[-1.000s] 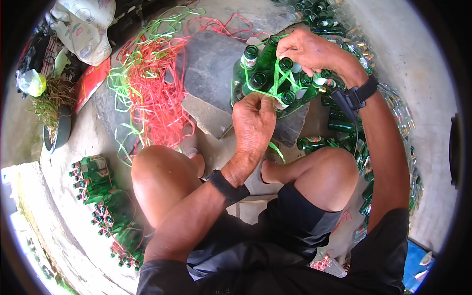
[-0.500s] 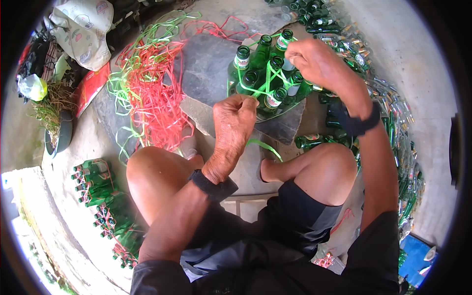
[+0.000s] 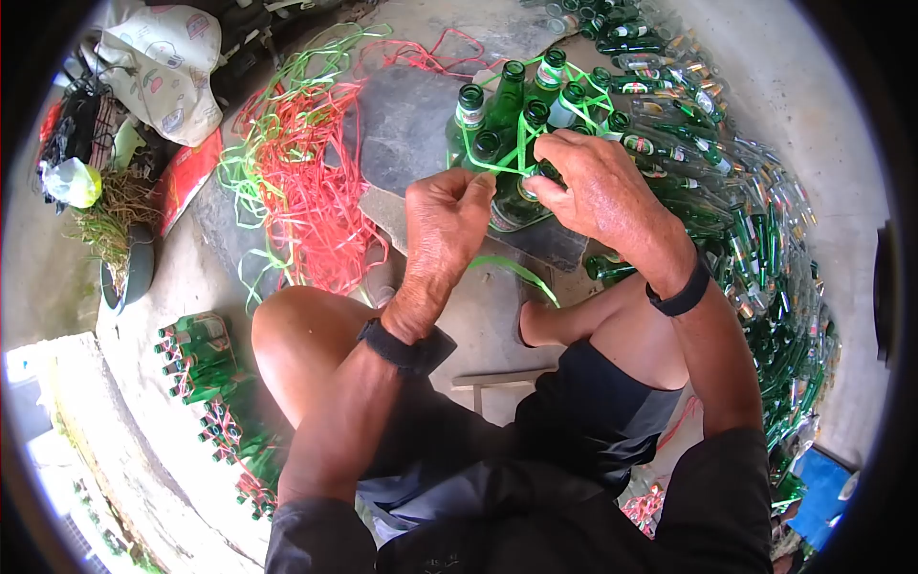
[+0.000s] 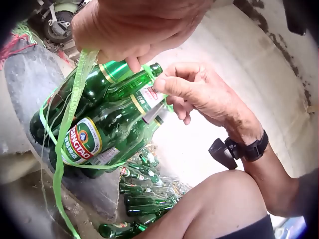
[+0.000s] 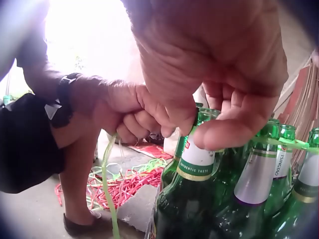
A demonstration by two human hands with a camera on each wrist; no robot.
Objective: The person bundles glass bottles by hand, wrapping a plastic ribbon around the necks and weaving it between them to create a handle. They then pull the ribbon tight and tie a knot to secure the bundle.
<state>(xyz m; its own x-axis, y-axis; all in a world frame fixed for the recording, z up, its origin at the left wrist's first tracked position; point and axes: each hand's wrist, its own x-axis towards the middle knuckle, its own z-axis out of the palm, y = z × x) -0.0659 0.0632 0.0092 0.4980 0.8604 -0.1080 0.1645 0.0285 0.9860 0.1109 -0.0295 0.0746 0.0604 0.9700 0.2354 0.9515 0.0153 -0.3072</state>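
Several upright green bottles [image 3: 502, 110] stand bunched on a stone slab, with green plastic strap [image 3: 521, 143] run around their necks. The left hand [image 3: 445, 225] pinches the strap at the near left side of the bunch; a loose strap end [image 4: 60, 174] hangs below that hand in the left wrist view. At the near right bottle, the right hand [image 3: 607, 191] has its thumb and fingers bent around the neck area. In the right wrist view its thumb lies by a labelled bottle neck [image 5: 197, 154]; whether it grips strap there cannot be told. Another strap line circles the bottle bodies.
Tangled red and green strap [image 3: 316, 191] lies left of the slab [image 3: 392, 124]. Many loose bottles [image 3: 755, 239] are heaped along the right side. Tied bottle bundles [image 3: 206, 354] stand at lower left, near a plant pot [image 3: 139, 268]. The person's knees flank the work.
The right hand has moved from the far right bottles toward the near side, closer to the left hand. The left hand shifted slightly left, still pinching strap. More bottle tops at the far right show.
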